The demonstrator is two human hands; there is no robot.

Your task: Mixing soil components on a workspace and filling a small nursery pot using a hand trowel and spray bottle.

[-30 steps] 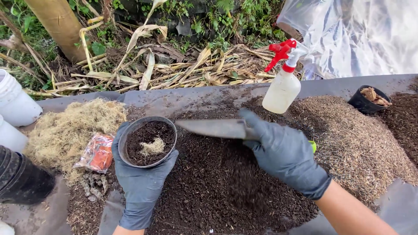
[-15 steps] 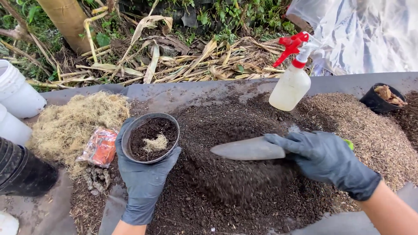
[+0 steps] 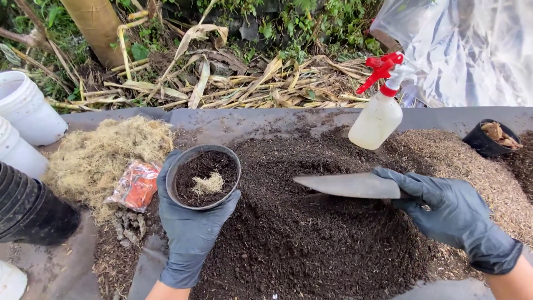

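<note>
My left hand, in a dark glove, cups a small black pot from below. The pot holds dark soil with a tuft of pale fibre on top. My right hand, also gloved, grips a grey metal trowel by its handle, blade pointing left and level just above the heap of dark soil. The trowel tip is a short way right of the pot, not touching it.
A spray bottle with a red trigger stands behind the soil. Dry pale moss and an orange packet lie at left, beside stacked black pots and white buckets. A small black pot sits on tan husks at right.
My right hand has drawn the trowel rightward, away from the pot, and lowered it toward the soil heap. My left hand and the pot have stayed in place.
</note>
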